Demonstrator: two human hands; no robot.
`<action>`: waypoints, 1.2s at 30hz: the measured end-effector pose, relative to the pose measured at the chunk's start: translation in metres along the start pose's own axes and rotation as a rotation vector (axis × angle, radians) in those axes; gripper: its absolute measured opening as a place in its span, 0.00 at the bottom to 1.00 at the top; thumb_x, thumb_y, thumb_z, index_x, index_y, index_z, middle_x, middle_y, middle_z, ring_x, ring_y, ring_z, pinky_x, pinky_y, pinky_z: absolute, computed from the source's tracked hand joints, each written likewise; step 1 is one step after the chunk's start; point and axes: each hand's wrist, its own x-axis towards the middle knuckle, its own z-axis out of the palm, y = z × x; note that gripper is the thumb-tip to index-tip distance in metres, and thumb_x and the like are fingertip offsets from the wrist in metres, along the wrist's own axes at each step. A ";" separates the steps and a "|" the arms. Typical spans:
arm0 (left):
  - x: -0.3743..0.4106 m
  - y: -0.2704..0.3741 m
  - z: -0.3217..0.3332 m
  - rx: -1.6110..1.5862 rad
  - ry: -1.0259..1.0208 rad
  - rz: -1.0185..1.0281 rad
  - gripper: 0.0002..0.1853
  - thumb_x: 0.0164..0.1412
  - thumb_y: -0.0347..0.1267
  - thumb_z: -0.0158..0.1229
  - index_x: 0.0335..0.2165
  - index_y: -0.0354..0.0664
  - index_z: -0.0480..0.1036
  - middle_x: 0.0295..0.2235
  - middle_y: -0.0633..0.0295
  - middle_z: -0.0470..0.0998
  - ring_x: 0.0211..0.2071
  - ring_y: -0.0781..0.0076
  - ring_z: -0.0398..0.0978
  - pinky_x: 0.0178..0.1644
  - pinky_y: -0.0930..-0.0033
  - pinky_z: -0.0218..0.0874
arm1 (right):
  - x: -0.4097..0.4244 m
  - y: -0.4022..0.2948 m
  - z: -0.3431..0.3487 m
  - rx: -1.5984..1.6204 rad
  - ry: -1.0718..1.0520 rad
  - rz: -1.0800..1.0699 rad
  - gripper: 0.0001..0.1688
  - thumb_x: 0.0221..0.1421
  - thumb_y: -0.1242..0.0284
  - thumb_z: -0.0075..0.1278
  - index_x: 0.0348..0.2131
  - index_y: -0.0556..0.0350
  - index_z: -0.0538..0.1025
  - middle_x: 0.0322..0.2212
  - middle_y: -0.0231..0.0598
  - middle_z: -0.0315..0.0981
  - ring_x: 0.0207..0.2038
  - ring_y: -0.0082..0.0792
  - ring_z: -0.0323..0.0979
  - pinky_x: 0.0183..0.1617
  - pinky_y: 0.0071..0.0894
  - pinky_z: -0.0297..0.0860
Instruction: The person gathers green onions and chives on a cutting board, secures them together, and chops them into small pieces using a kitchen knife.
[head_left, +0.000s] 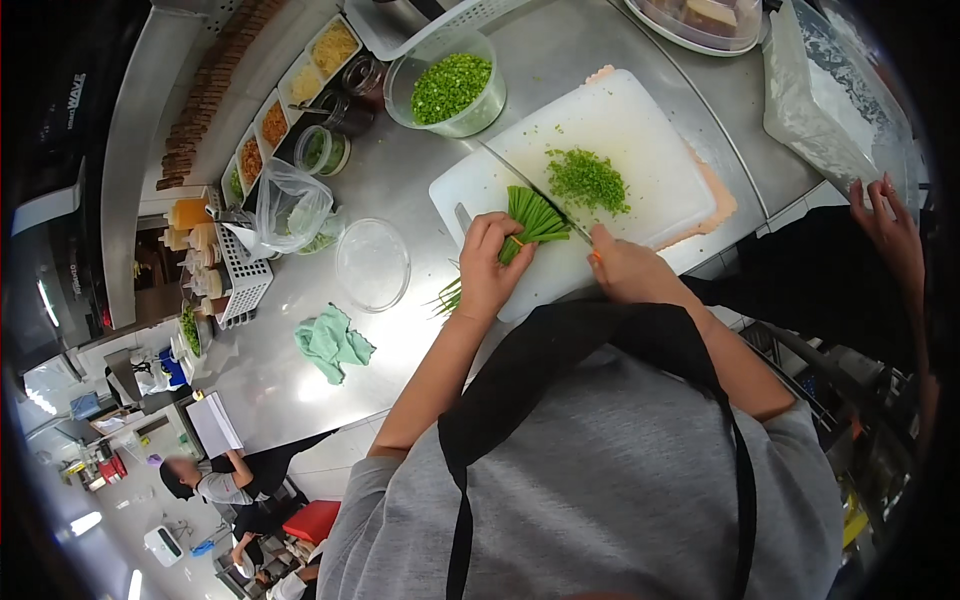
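Observation:
My left hand (486, 264) grips a bundle of thin green stalks (541, 214), perhaps chives, with an orange band around it. Held in my right hand (634, 268) is a kitchen knife (527, 177); its blade lies along the cut ends of the bundle. Both hands are over a white cutting board (660, 142), set at an angle on the steel counter. A pile of finely chopped greens (589, 181) rests on the board, on the other side of the blade from the bundle. Some loose green stalks (450, 296) lie by my left wrist. My fingers hide most of the knife handle.
Beyond the board stands a clear plastic tub (484, 112) of chopped greens. A round clear lid (373, 264) and a green cloth (334, 343) lie leftward. Squeeze bottles fill a white basket (244, 274). Another person's hand (892, 217) is near a powdery bin (787, 97) at right.

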 end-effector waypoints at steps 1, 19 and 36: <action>0.000 0.001 0.000 -0.004 0.000 -0.006 0.15 0.42 0.24 0.65 0.32 0.39 0.69 0.34 0.59 0.70 0.35 0.64 0.71 0.39 0.69 0.64 | 0.009 -0.001 0.002 0.008 0.015 -0.007 0.15 0.57 0.69 0.40 0.39 0.62 0.60 0.25 0.60 0.71 0.32 0.60 0.70 0.38 0.54 0.65; 0.000 0.001 -0.001 -0.027 -0.001 0.004 0.15 0.41 0.24 0.65 0.31 0.39 0.69 0.34 0.58 0.71 0.35 0.63 0.71 0.40 0.68 0.64 | 0.015 -0.004 0.003 0.048 0.016 -0.018 0.15 0.57 0.69 0.38 0.40 0.64 0.62 0.27 0.61 0.72 0.34 0.60 0.70 0.38 0.54 0.64; 0.004 0.012 -0.005 0.082 -0.055 0.013 0.24 0.40 0.27 0.68 0.37 0.38 0.65 0.34 0.56 0.70 0.37 0.60 0.69 0.42 0.65 0.62 | -0.008 0.029 -0.021 0.040 0.122 0.013 0.13 0.59 0.68 0.39 0.37 0.60 0.60 0.27 0.62 0.70 0.33 0.62 0.68 0.36 0.54 0.62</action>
